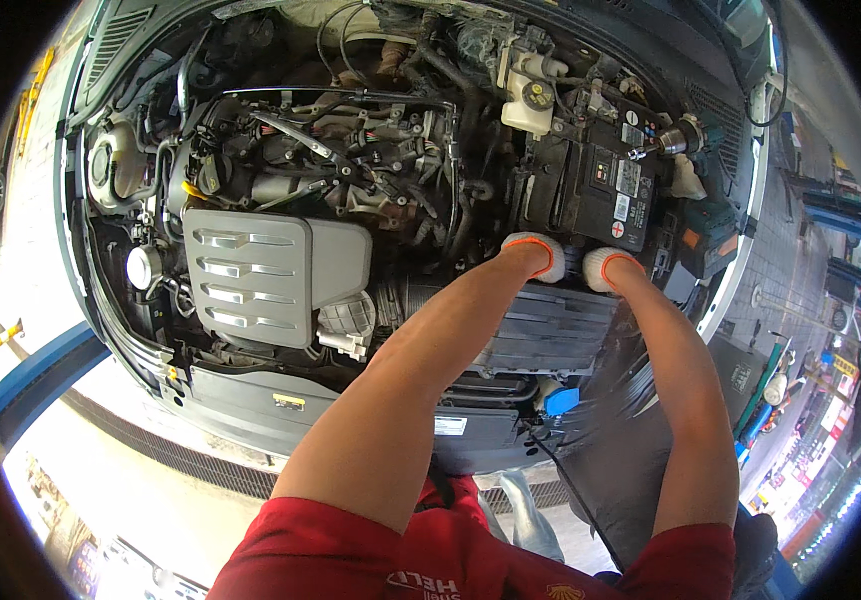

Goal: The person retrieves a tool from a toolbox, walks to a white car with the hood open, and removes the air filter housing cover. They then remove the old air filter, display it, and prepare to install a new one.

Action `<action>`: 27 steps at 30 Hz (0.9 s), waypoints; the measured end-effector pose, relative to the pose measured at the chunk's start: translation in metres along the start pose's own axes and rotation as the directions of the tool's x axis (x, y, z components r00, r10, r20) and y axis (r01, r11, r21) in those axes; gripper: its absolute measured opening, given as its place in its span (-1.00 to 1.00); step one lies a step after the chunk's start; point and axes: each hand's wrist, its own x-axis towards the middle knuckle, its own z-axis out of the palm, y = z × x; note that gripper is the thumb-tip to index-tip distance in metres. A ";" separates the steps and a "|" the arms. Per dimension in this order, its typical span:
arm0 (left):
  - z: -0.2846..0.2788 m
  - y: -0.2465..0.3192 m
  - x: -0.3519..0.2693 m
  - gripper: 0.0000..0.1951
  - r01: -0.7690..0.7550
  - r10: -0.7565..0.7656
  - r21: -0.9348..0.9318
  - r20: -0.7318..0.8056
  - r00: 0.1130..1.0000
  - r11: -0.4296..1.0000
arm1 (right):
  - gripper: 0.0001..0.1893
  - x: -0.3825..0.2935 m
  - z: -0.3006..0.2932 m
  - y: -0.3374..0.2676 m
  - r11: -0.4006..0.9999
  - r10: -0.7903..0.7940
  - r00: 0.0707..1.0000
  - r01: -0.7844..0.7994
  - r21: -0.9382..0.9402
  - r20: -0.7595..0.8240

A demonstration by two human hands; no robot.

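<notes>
Both hands wear white knit gloves with orange cuffs and reach into a car's engine bay. My left hand (541,256) lies at the near side of the car battery (610,187), its fingers hidden in the dark gap. Just right of it, close to the battery's near corner, is my right hand (604,270), its fingers also hidden. Nearer to me than the hands sits a ribbed black air filter housing (550,322). What either hand touches or holds does not show.
A cordless drill (708,195) with a socket rests right of the battery. Left stand the grey engine cover (250,277) and coolant reservoir (111,165). The brake fluid reservoir (528,105) is farther back. A blue washer cap (561,401) and a tool tray (738,371) are nearer.
</notes>
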 end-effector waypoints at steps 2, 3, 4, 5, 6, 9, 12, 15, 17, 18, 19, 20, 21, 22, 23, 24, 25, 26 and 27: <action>0.002 -0.002 0.009 -0.64 -0.016 0.016 -0.003 0.016 1.000 1.000 | -0.77 0.015 0.015 0.013 1.000 0.002 1.000 -0.002 0.027 -0.006; 0.003 -0.003 0.012 -0.64 -0.012 0.013 -0.030 0.033 0.999 0.999 | -0.78 0.020 0.020 0.019 0.999 0.003 1.000 -0.003 0.042 -0.007; 0.003 -0.003 0.013 -0.63 -0.006 0.009 -0.058 0.052 0.999 0.998 | -0.78 0.023 0.021 0.023 0.999 0.015 0.997 -0.012 -0.038 0.072; 0.002 -0.002 0.012 -0.64 -0.036 0.036 -0.010 0.047 0.998 0.999 | -0.79 0.022 0.021 0.026 0.982 -0.100 0.994 0.105 -0.158 0.042; 0.001 -0.002 0.010 -0.65 -0.063 0.061 0.038 0.044 0.997 0.997 | -0.78 0.021 0.017 0.028 0.908 -0.191 0.975 0.219 -0.356 0.114; -0.006 0.001 -0.006 -0.64 -0.058 0.057 0.059 0.030 0.998 0.997 | -0.77 0.002 0.001 0.022 0.866 -0.194 0.964 0.254 -0.430 0.181; -0.013 0.008 -0.023 -0.62 0.022 -0.022 0.013 0.002 1.000 1.000 | -0.80 -0.023 -0.009 0.016 0.996 -0.021 0.999 0.025 -0.089 0.047; -0.017 0.013 -0.029 -0.60 0.066 -0.065 -0.084 0.008 0.998 0.994 | -0.80 -0.035 -0.015 0.011 0.998 0.008 1.000 -0.007 -0.055 0.028; -0.015 0.014 -0.028 -0.59 0.080 -0.082 -0.134 -0.009 0.997 0.988 | -0.80 -0.039 -0.021 0.007 0.983 -0.047 0.997 0.057 -0.177 0.064; -0.013 0.014 -0.027 -0.59 0.088 -0.095 -0.143 -0.038 0.995 0.986 | -0.79 -0.042 -0.024 0.005 0.967 -0.073 0.994 0.091 -0.237 0.083; -0.010 0.013 -0.026 -0.59 0.096 -0.107 -0.151 -0.065 0.992 0.984 | -0.79 -0.046 -0.028 0.001 0.947 -0.099 0.990 0.126 -0.295 0.103; -0.009 0.013 -0.025 -0.60 0.094 -0.104 -0.152 -0.063 0.993 0.984 | -0.79 -0.052 -0.031 -0.002 0.979 -0.071 0.996 0.080 -0.187 0.054; -0.008 0.012 -0.023 -0.61 0.091 -0.101 -0.153 -0.061 0.993 0.984 | -0.79 -0.059 -0.034 -0.005 0.997 -0.037 0.999 0.037 -0.075 0.008; -0.007 0.011 -0.022 -0.62 0.084 -0.094 -0.150 -0.057 0.994 0.985 | -0.79 -0.065 -0.037 -0.008 0.999 -0.032 0.999 0.032 0.032 -0.008; -0.007 0.011 -0.021 -0.62 0.082 -0.090 -0.154 -0.051 0.995 0.985 | -0.79 -0.069 -0.038 -0.011 1.000 0.009 1.000 -0.009 0.029 -0.017; -0.007 0.010 -0.021 -0.61 0.076 -0.084 -0.153 -0.045 0.995 0.985 | -0.79 -0.071 -0.040 -0.013 1.000 0.016 1.000 -0.016 0.016 -0.004; -0.008 0.010 -0.021 -0.58 0.071 -0.078 -0.153 -0.038 0.996 0.986 | -0.79 -0.071 -0.040 -0.013 1.000 0.008 1.000 -0.008 -0.002 0.012; -0.009 0.009 -0.021 -0.62 0.028 -0.031 -0.097 -0.037 0.999 0.995 | -0.78 -0.069 -0.039 -0.013 1.000 0.028 0.999 -0.028 -0.011 0.040; -0.012 0.007 -0.022 -0.65 -0.016 0.015 -0.039 -0.034 0.999 0.999 | -0.78 -0.064 -0.037 -0.012 0.999 0.035 0.997 -0.034 -0.023 0.067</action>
